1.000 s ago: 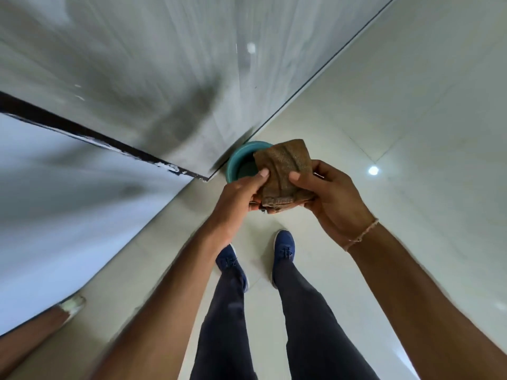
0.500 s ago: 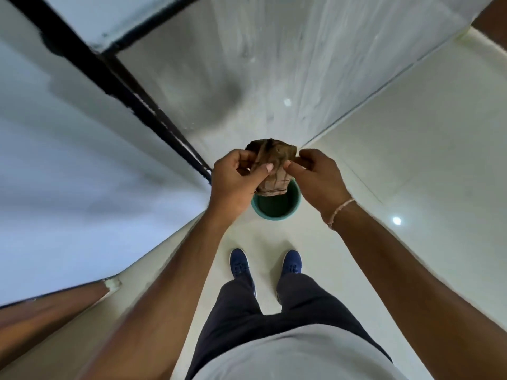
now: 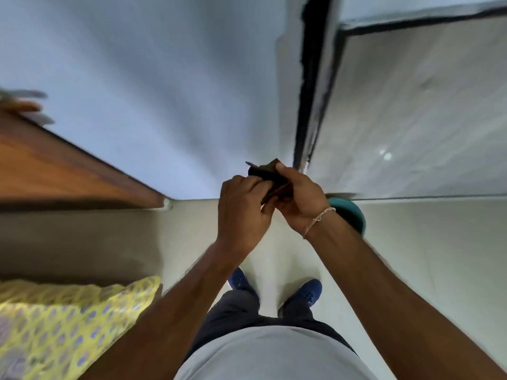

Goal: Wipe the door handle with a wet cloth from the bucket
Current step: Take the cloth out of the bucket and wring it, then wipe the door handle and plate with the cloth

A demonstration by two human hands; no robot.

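A brown cloth (image 3: 270, 176) is bunched between both my hands at chest height. My left hand (image 3: 242, 212) grips its near side and my right hand (image 3: 300, 200) closes over its right side, so most of the cloth is hidden. The teal bucket (image 3: 354, 215) stands on the floor by the wall, partly behind my right wrist. A wooden door (image 3: 63, 171) is at the left. Its handle is only a blurred shape near the left edge.
A black vertical frame strip (image 3: 312, 86) divides the pale wall from a grey panel at the right. A person in yellow patterned clothing (image 3: 63, 322) stands at the lower left. My blue shoes (image 3: 307, 293) are on the light tiled floor.
The view has swung left: the wooden door and the person in yellow have come into sight, and the bucket has shifted from under the cloth to the right. Both hands still hold the cloth.
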